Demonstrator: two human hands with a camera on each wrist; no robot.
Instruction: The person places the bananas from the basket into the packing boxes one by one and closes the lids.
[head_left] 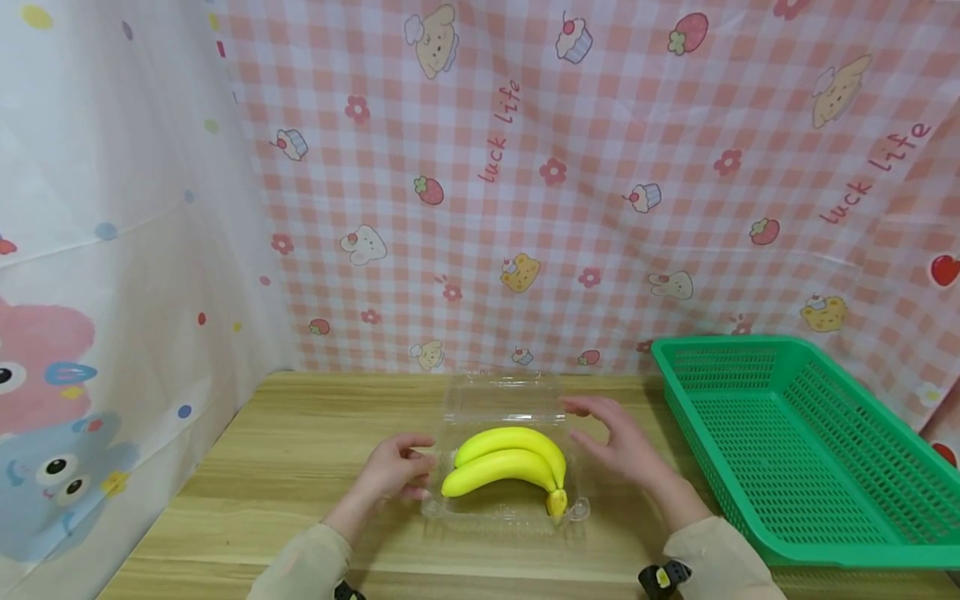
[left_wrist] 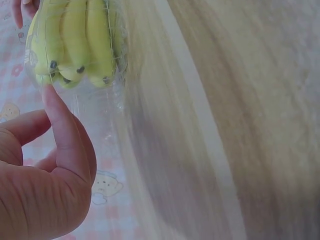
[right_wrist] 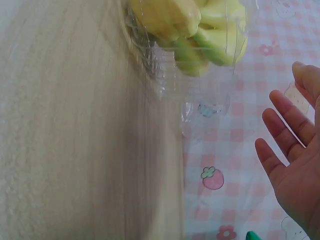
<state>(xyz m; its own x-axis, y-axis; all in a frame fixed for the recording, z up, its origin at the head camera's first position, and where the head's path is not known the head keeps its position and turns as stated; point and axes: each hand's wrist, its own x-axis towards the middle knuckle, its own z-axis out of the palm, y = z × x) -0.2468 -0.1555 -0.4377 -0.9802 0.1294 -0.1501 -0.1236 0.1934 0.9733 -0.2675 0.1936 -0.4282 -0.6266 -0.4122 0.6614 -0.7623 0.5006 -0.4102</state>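
Currently, left hand (head_left: 395, 471) at the box's left side: fingers loosely bent, index reaching toward the plastic; cannot tell whether it touches. Nothing gripped. Right hand (head_left: 618, 437) off the right side, fingers and thumb spread wide, holding nothing. Bananas (head_left: 502, 468) lie between the two hands, inside the clear box (head_left: 495, 517), tips toward the left hand, stem end at the near right corner. Lid (head_left: 502, 400) open on the far side. Judgement: bunch probably laid crosswise because its curve suits the box's width; hands flank the box, presumably so both sides can be steadied. Worktop (head_left: 300, 450) beneath. Green basket (head_left: 817, 467) beyond the right hand; checked cloth (head_left: 525, 217) behind.
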